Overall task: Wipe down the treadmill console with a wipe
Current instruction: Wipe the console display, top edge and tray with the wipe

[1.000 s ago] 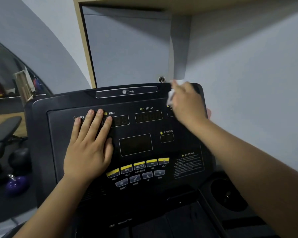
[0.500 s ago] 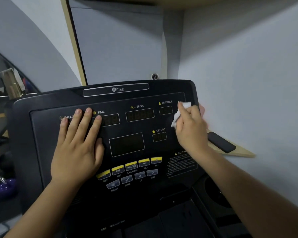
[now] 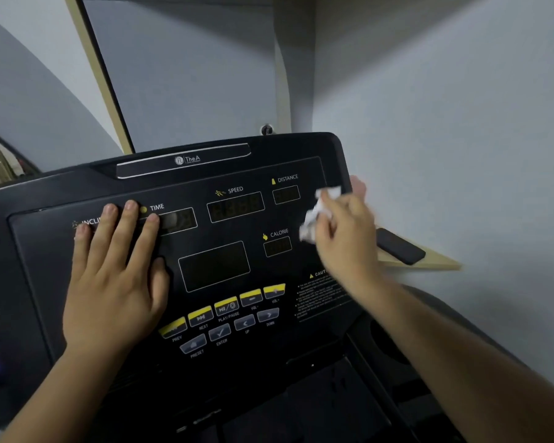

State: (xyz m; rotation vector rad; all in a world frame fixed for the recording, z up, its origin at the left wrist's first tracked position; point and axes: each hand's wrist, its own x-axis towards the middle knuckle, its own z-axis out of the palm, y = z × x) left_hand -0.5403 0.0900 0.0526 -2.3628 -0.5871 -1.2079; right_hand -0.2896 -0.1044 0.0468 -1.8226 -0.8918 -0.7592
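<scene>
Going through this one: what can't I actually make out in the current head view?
All head view.
- INCLINE label and its display: mostly under the left hand, flat on the console.
- Contact: the right hand, motion-blurred, hides whether the wipe touches the console.
- Caution text: too small, part covered by the right forearm.
- Speed display: dark, digits unreadable.
- Dark flat object on the shelf: identity unclear, one end behind the right hand.

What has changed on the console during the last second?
The right hand, gripping the wipe, slid down from the top right corner of the console to beside the CALORIE display. The left hand stayed flat on the console's left side.
</scene>
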